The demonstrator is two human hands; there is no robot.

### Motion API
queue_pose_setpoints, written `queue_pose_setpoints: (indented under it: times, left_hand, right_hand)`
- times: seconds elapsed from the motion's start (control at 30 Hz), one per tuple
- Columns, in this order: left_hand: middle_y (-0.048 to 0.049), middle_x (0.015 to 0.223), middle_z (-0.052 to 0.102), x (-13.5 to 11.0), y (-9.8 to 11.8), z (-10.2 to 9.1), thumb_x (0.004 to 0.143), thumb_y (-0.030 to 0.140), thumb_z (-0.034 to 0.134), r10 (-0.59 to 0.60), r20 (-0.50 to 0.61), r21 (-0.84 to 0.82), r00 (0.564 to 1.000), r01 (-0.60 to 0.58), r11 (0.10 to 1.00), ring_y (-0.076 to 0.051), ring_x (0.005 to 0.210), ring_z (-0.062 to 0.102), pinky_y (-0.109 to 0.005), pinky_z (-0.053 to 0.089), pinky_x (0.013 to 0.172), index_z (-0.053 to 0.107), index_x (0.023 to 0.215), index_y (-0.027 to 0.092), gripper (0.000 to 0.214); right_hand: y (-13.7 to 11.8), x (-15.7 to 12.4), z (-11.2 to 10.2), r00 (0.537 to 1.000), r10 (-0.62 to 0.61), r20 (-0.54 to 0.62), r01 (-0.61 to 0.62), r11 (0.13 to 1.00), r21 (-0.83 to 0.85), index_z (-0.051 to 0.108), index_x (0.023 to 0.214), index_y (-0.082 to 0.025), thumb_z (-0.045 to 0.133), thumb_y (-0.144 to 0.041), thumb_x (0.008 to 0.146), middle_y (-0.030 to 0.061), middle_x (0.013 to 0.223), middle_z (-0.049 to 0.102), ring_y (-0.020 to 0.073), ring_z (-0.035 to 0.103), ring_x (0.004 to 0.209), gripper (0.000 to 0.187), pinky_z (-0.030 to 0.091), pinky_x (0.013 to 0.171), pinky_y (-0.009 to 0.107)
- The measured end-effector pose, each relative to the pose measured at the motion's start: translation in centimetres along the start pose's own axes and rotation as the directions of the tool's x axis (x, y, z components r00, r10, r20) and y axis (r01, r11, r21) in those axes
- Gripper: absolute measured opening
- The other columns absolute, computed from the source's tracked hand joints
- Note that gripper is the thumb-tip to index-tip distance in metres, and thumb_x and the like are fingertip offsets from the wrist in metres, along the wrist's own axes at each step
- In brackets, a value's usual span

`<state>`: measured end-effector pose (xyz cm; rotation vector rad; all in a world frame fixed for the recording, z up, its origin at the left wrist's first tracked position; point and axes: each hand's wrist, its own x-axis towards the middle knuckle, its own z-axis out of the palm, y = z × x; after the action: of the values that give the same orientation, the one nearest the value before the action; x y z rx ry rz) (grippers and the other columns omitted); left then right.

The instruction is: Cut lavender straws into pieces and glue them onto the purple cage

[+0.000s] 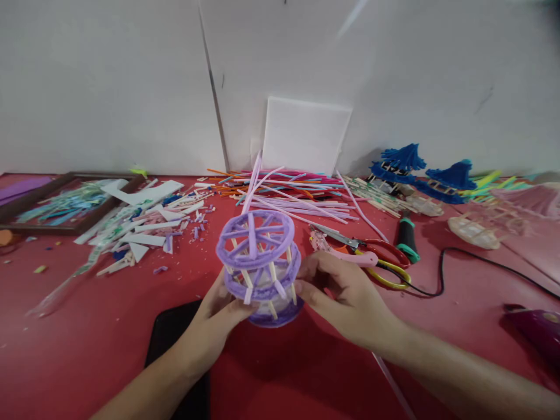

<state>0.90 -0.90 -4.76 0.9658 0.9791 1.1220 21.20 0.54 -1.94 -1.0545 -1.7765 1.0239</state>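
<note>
A small purple drum-shaped frame [259, 256], made of fuzzy purple rings joined by pale sticks, stands on the red table [87, 338] at the centre. My left hand [221, 312] cups its lower left side, fingers closed against it. My right hand [345, 294] grips its right side, fingertips pressed on the sticks. A loose purple stem rises from the top ring toward the wall.
Behind lies a pile of coloured stems and sticks [289, 189], scissors [371, 248] and pliers [385, 274] to the right, a black-and-green tool [406, 236] with a cable, blue-topped models [420, 169], paper scraps [144, 224] and a framed tray [61, 201] left, a dark phone [170, 338] near me.
</note>
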Motion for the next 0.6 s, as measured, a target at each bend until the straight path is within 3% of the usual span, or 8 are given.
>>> queue_pose_setpoints:
  times: [0.17, 0.3, 0.4, 0.5, 0.6]
  left_hand:
    - [-0.0088, 0.122, 0.066, -0.1, 0.5, 0.5, 0.065, 0.029, 0.079, 0.009, 0.227, 0.057, 0.974, -0.023, 0.998, -0.032, 0.117, 0.058, -0.046, 0.047, 0.098, 0.060, 0.115, 0.026, 0.054]
    - [-0.0101, 0.111, 0.070, 0.0, 0.6, 1.2, 0.058, 0.024, 0.084, 0.022, 0.093, 0.136, 0.995, -0.035, 0.990, -0.030, 0.104, 0.065, -0.044, 0.051, 0.092, 0.057, 0.111, 0.022, 0.060]
    - [-0.0093, 0.106, 0.071, 0.0, 0.7, 1.6, 0.059, 0.026, 0.083, 0.075, -0.047, 0.103, 0.996, -0.069, 0.992, -0.028, 0.099, 0.067, -0.043, 0.051, 0.091, 0.056, 0.110, 0.021, 0.057]
    - [-0.0084, 0.102, 0.072, 0.1, 0.8, 1.9, 0.057, 0.029, 0.084, 0.107, -0.168, 0.080, 0.980, -0.095, 0.992, -0.028, 0.096, 0.068, -0.041, 0.054, 0.087, 0.058, 0.104, 0.021, 0.054]
    - [-0.0076, 0.103, 0.072, 0.2, 0.9, 2.1, 0.057, 0.029, 0.084, 0.104, -0.209, 0.036, 0.972, -0.098, 0.994, -0.027, 0.093, 0.069, -0.038, 0.056, 0.082, 0.057, 0.104, 0.022, 0.054]
  right_hand:
    - [-0.2, -0.2, 0.4, 1.000, -0.030, 0.001, 0.030, 0.999, -0.036, 0.053, 0.074, -0.021, 0.054, -0.019, 0.084, -0.0013, 0.064, 0.057, 0.0115, 0.052, 0.056, 0.010, 0.044, 0.052, 0.024]
    - [-0.1, -0.5, -0.3, 0.990, -0.093, 0.107, 0.094, 0.996, -0.006, 0.052, 0.092, -0.022, 0.052, -0.018, 0.085, 0.0023, 0.082, 0.059, 0.0140, 0.059, 0.070, 0.008, 0.052, 0.062, 0.026]
    - [1.1, -0.9, -2.5, 0.989, -0.115, 0.094, 0.136, 0.959, -0.248, 0.048, 0.111, -0.024, 0.049, -0.012, 0.083, 0.0064, 0.099, 0.059, 0.0185, 0.061, 0.087, 0.031, 0.053, 0.076, 0.033]
    - [3.8, -1.7, -5.3, 0.992, -0.128, -0.001, 0.095, 0.736, -0.671, 0.046, 0.120, -0.022, 0.047, -0.006, 0.073, 0.0130, 0.120, 0.053, 0.0299, 0.051, 0.113, 0.050, 0.044, 0.094, 0.049]
    - [6.9, -2.7, -7.0, 0.988, -0.146, -0.046, 0.040, 0.535, -0.844, 0.045, 0.125, -0.015, 0.047, -0.006, 0.066, 0.0171, 0.122, 0.051, 0.0347, 0.046, 0.118, 0.060, 0.040, 0.098, 0.054]
